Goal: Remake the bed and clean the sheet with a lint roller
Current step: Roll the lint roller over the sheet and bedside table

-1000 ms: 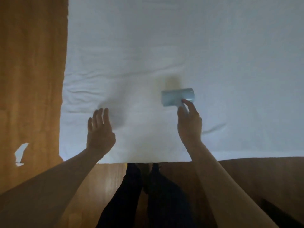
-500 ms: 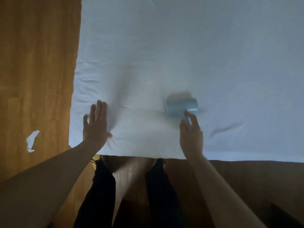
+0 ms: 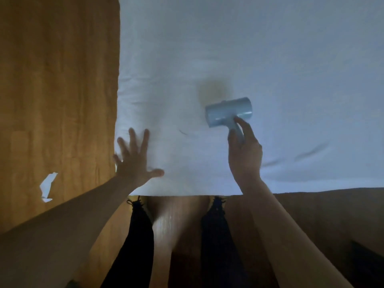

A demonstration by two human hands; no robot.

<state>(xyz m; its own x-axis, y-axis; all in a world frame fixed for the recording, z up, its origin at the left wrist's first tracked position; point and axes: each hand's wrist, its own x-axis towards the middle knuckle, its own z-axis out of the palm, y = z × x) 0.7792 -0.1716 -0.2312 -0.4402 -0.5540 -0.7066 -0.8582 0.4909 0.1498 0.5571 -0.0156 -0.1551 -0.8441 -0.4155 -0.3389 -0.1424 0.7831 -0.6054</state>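
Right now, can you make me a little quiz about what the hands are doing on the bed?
1. True or false: the right hand holds the blue lint roller by its handle.
2. What does the left hand do? A) grips a pillow B) lies with fingers spread flat on the white sheet C) hangs off the bed
3. Fill in: a scrap of white paper lies on the wooden ____, left of the bed.

Key: 1 true; 2 B; 3 floor.
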